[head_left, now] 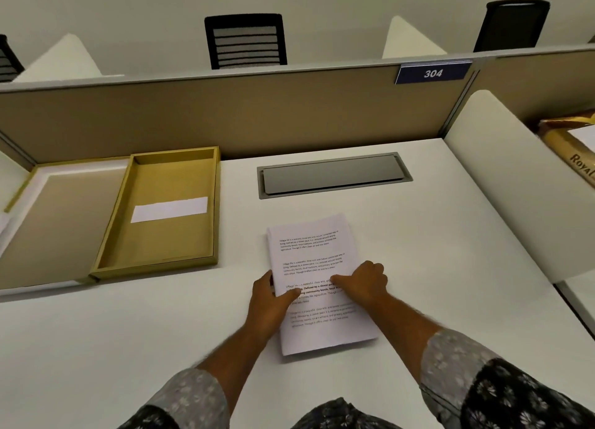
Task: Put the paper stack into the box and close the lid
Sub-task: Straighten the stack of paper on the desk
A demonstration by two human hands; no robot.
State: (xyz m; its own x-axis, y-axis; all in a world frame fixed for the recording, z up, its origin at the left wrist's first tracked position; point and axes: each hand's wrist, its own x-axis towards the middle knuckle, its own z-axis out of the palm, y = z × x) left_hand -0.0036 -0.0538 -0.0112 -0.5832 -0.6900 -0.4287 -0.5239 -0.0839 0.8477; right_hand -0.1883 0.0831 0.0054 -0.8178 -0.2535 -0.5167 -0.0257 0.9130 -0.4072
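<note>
Paper stack is lying flat on the white desk, right in front of the person and well apart from the box, which sits open off to the left against the partition. Both hands are on it — left hand pinching the left edge with the thumb on top, right hand pressed over the right edge, thumb pointing in across the page. So both are holding the stack, though it looks like it hasn't left the desk yet.

I'd call this the very start: getting hold of the pile. Nothing's in the box except a white strip lying on its floor. The lid is folded out flat to the left of the tray, so closing is a long way off.

Next move needs a firm two-sided lift so the sheets don't fan out, then a swing left and a turn to line the stack up with the tray — it looks like a snug fit.

Readable stuff: a blue plate on the partition says "304", and a brown package at the far right shows "Royal". The top sheet has printed paragraphs, too small to read properly
</note>
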